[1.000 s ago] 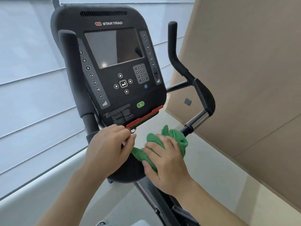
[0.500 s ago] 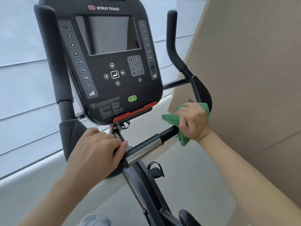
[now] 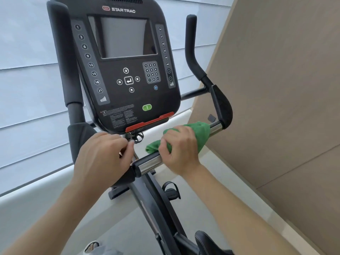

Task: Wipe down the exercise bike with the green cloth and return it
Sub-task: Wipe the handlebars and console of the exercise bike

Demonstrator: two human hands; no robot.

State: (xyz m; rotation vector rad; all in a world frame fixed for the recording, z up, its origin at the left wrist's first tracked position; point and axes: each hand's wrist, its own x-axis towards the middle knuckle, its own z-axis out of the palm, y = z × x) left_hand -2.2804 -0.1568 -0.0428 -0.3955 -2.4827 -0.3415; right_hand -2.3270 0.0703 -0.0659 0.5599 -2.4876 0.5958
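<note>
Right hand clamps cloth round right handlebar, midway between chrome ends. Left hand curled over bar hub below console, bracing. Advice: keep cloth wrapped fully, slide along bar, twist wrist.

White blinds left; tan wall panel right; possibly sandal.

My left hand on the bar below the console, my right hand to its right gripping the cloth around the handlebar, pedal beneath, wall panel to the right, blinds behind.
</note>
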